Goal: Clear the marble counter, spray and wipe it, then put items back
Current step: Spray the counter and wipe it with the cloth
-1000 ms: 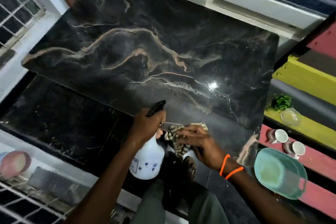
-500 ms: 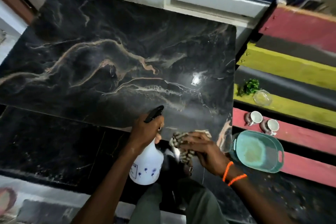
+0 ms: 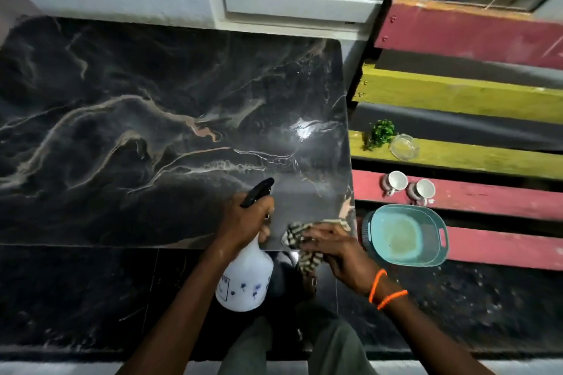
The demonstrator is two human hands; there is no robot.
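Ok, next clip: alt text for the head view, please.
Left hand grips a white spray bottle at the near edge of a black marble counter, while the right hand holds a striped cloth beside it. Two cups and a teal basin sit on a painted bench.

Glossy black marble counter (image 3: 152,131) mirrors a lamp; the spray bottle (image 3: 245,280) looks like smooth white plastic, the striped cloth (image 3: 300,234) soft, the bench slats (image 3: 487,198) painted wood
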